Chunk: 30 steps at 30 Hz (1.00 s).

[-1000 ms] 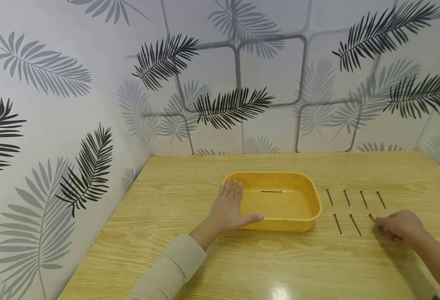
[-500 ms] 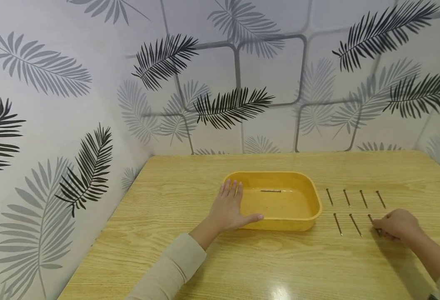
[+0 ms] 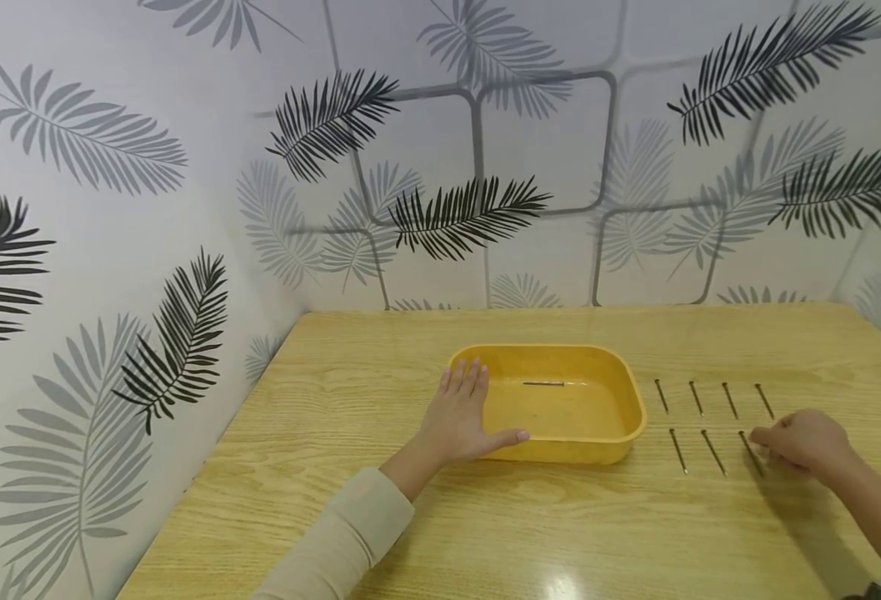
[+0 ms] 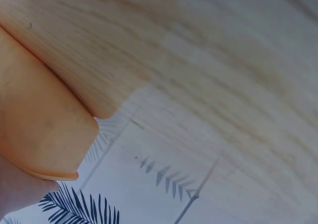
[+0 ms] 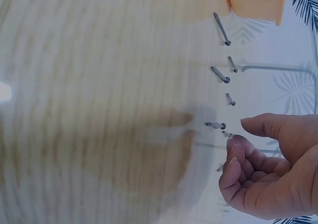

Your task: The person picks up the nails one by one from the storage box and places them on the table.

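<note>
My left hand (image 3: 455, 421) rests over the left end of the yellow tray (image 3: 560, 451), fingers straight over its wall and thumb along the front rim. One thin dark fastener (image 3: 542, 383) with a small head, like a nail or screw, lies inside. Right of the tray, my right hand (image 3: 808, 437) hovers beside the rightmost front-row fastener (image 3: 751, 454), which lies on the table. In the right wrist view the right hand's (image 5: 273, 172) thumb stands apart from its loosely curled fingers, with nothing pinched between them.
Two more fasteners (image 3: 678, 451) lie in the front row, tilted alike. Behind them runs a back row of several fasteners (image 3: 729, 401). The wooden table (image 3: 365, 358) ends at a leaf-patterned wall (image 3: 440, 275) at the back and left.
The right hand has let go of the rightmost front-row fastener and drawn slightly away, so the whole fastener now shows. The left hand and the tray have stayed put.
</note>
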Motion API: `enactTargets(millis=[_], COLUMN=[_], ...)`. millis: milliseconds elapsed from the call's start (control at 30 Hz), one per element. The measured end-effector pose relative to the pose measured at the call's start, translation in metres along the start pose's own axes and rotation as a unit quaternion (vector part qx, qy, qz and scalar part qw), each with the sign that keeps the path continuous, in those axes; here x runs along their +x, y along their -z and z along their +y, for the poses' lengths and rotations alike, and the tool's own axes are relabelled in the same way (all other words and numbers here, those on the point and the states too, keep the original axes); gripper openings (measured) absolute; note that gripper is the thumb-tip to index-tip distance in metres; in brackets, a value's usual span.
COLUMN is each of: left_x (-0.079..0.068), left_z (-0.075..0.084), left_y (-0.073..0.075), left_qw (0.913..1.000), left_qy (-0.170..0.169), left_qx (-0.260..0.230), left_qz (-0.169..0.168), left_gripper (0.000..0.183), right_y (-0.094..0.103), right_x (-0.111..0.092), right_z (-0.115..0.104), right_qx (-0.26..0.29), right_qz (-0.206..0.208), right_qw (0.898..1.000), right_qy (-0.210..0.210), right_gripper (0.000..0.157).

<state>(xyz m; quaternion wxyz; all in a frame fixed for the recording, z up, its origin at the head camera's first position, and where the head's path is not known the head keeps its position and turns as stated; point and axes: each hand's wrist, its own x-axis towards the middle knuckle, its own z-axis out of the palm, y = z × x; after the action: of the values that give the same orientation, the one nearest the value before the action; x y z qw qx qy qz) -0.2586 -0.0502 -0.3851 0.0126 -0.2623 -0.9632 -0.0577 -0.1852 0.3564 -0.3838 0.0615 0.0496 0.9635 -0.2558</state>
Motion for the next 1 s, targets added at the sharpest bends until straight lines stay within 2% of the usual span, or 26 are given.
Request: enactTargets(millis=[100, 333, 500, 600, 1000], left_x=[0.000, 0.000, 0.000, 0.000, 0.000], left_z=[0.000, -0.001, -0.001, -0.001, -0.001], left_y=[0.000, -0.001, -0.001, -0.002, -0.002], left_qw=[1.0000, 1.0000, 1.0000, 1.0000, 0.9999], left_qy=[-0.003, -0.003, -0.001, -0.002, -0.006], left_qx=[0.006, 0.006, -0.002, -0.003, -0.002], left_qz=[0.003, 0.003, 0.002, 0.005, 0.015], left_gripper=[0.102, 0.104, 0.104, 0.105, 0.106], right_y=[0.003, 0.008, 0.007, 0.005, -0.004], right_x=[0.000, 0.005, 0.012, 0.016, 0.027], right_z=[-0.005, -0.019, -0.033, -0.045, -0.109], right_qx=[0.005, 0.101, 0.144, 0.166, 0.204], right_qz=[0.003, 0.010, 0.008, 0.008, 0.057], right_qw=[1.000, 0.995, 0.990, 0.986, 0.976], right_qy=[-0.001, -0.023, -0.009, 0.004, 0.052], right_gripper=[0.041, 0.036, 0.045, 0.051, 0.043])
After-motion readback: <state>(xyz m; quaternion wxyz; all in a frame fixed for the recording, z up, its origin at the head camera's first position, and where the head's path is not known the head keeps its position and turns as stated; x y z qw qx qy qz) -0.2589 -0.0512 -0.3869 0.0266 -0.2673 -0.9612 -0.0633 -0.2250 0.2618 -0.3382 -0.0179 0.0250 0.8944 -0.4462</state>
